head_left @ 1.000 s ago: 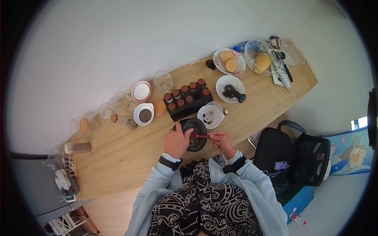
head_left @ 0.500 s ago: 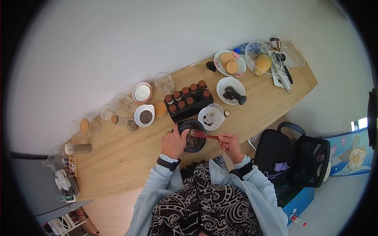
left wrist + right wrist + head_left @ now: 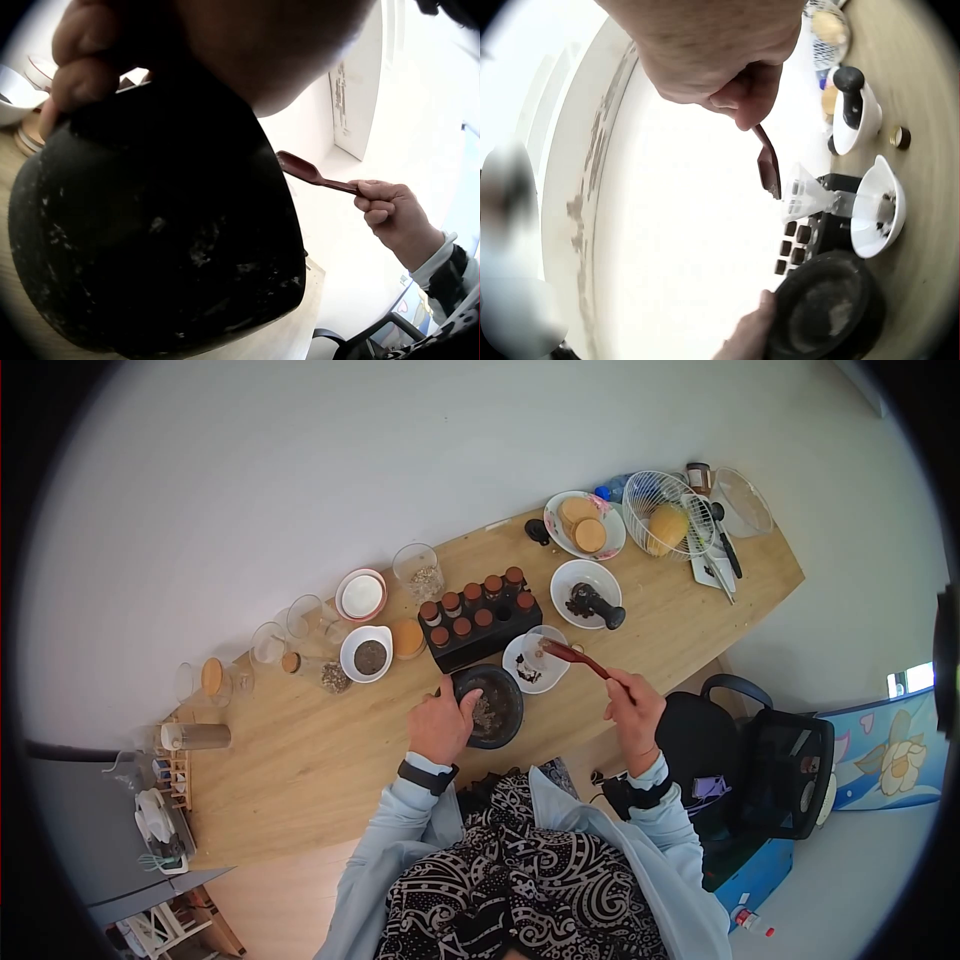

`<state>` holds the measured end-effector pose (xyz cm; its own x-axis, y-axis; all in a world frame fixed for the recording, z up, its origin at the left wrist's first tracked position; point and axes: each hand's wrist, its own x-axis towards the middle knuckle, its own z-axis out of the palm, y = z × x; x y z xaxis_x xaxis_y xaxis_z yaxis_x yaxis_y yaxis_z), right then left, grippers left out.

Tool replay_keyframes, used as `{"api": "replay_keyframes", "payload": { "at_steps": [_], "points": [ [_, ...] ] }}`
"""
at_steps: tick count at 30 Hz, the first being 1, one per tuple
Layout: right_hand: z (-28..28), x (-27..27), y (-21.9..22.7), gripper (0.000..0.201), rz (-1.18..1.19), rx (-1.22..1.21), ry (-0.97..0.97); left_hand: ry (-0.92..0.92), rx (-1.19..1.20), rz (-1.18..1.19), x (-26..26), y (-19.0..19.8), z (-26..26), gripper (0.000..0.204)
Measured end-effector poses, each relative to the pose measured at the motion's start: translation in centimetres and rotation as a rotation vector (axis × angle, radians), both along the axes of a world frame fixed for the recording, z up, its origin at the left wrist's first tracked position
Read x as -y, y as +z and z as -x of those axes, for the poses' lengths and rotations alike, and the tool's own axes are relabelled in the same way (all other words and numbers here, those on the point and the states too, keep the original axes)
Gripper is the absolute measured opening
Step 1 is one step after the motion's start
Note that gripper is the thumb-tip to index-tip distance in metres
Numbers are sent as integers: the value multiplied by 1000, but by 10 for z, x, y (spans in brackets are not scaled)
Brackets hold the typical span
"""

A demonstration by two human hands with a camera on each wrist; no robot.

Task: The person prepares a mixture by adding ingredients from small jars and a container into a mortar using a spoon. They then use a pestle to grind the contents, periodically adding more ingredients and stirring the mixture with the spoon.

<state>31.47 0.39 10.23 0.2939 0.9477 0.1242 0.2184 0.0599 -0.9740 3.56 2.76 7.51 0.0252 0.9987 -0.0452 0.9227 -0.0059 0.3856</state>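
Note:
My left hand (image 3: 440, 728) grips the rim of the black mortar (image 3: 508, 712), thumb on the near side, with greyish ground material inside. In the right hand (image 3: 636, 718) is the handle of a dark red scoop (image 3: 582, 659), pinched between thumb and fingers. The scoop's tip is at the mouth of a clear funnel (image 3: 804, 196), seen in the right wrist view. This funnel sits on a small clear bottle above a white bowl (image 3: 868, 232) holding dark bits. The left wrist view shows the scoop (image 3: 301, 169) beyond the mortar's dark outer wall (image 3: 165, 225).
Behind the mortar stands a black rack (image 3: 470, 647) of red-capped jars. A white bowl with a black pestle (image 3: 603, 607), a floral plate (image 3: 613, 520) and a wire basket (image 3: 650, 490) are at the right. Left are glass jars and a bowl of dark grains (image 3: 370, 657).
The right hand has lifted the scoop out of the mortar and carried it right to the funnel. My left hand remains on the mortar, which has tilted slightly and shifted a little.

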Motion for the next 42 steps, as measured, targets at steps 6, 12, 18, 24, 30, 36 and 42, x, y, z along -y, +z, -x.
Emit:
{"api": "replay_keyframes", "payload": {
  "at_steps": [6, 12, 18, 24, 30, 36, 42],
  "points": [
    [6, -3, -4, 24, -520, 846, 131, -4, -4, 0, 1, -1, 1, 56],
    [10, 12, 19, 27, -419, 646, 278, -14, -7, -8, 0, 0, 1, 55],
    [46, 9, -39, 34, -345, 714, 536, -27, -24, -16, -1, 1, -1, 56],
    [54, 8, -34, 40, -357, 773, 641, -27, -31, -16, 1, -2, 1, 58],
    [41, 8, -7, 37, -263, 695, 796, -23, -26, 6, -2, -3, 0, 59],
    [56, 4, -24, 27, -239, 601, 620, -16, -45, -3, -2, 4, -4, 57],
    [50, -4, -22, 13, 35, 402, 358, -27, -21, -1, -1, 3, -7, 56]
  ]
}}
